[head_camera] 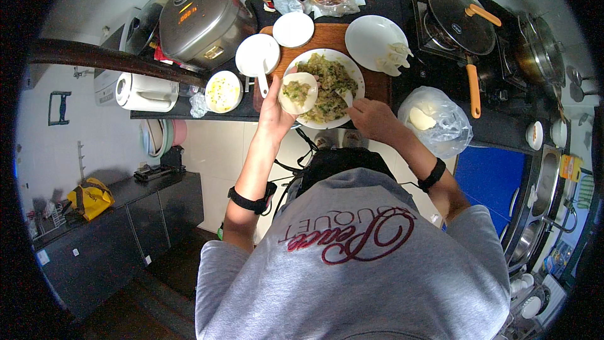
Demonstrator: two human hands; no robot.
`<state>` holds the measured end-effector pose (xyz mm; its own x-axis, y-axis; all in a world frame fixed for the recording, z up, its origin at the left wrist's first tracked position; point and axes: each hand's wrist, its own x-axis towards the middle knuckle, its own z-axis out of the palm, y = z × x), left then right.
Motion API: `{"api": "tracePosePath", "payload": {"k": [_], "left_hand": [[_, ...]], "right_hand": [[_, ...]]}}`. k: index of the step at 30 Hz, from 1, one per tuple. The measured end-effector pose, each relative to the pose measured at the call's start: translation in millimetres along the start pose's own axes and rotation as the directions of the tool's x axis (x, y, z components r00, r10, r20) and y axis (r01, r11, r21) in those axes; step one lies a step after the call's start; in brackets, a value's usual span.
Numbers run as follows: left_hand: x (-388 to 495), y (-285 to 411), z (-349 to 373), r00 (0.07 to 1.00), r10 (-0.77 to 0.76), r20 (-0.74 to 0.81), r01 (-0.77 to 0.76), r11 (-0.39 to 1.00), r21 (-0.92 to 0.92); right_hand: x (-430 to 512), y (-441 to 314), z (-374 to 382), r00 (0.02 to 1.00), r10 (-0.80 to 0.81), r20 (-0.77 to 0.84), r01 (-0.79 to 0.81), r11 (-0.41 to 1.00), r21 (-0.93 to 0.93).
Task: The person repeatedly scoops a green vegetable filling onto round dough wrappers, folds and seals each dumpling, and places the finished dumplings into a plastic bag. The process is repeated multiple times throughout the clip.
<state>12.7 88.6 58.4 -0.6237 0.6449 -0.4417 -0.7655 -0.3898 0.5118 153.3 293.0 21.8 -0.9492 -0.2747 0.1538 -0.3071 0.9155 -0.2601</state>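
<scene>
My left hand (274, 117) holds a round dumpling wrapper (309, 102) on its palm and fingers, with a small mound of minced filling (296, 92) in its middle. My right hand (376, 119) grips a white spoon (348, 99) whose bowl end reaches into chopped green and pale filling (328, 68). That filling covers most of a large white plate (359, 82), directly behind the wrapper. Beyond it, on the right, another white plate (370, 33) bears several folded dumplings (395, 59). A clear plastic bag (448, 127) near my right forearm contains pale dough (421, 119).
A wooden board (330, 33) lies under the plates. Left are white bowls (295, 29), a white ladle (262, 75), a bowl of yellowish liquid (223, 92) and a rice cooker (203, 19). A lidded frying pan (460, 19) sits on the stove, its orange handle (473, 89) jutting frontward.
</scene>
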Motion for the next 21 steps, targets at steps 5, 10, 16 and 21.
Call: {"api": "tracePosePath", "payload": {"k": [5, 10, 16, 21], "left_hand": [[-9, 6, 12, 0.987, -0.043, 0.153, 0.04, 0.999, 0.025], [-15, 5, 29, 0.978, -0.13, 0.161, 0.102, 0.98, 0.169], [-15, 7, 32, 0.973, -0.118, 0.197, 0.115, 0.993, 0.028], [-13, 16, 11, 0.978, -0.036, 0.204, 0.043, 0.999, -0.03]], "right_hand": [[-9, -7, -8, 0.992, -0.038, -0.124, 0.05, 0.994, 0.095], [8, -23, -41, 0.925, -0.044, -0.378, 0.074, 0.995, 0.066], [28, -23, -51, 0.881, -0.036, -0.472, 0.084, 0.993, 0.08], [-7, -8, -34, 0.987, 0.159, 0.026, -0.161, 0.984, 0.077]]}}
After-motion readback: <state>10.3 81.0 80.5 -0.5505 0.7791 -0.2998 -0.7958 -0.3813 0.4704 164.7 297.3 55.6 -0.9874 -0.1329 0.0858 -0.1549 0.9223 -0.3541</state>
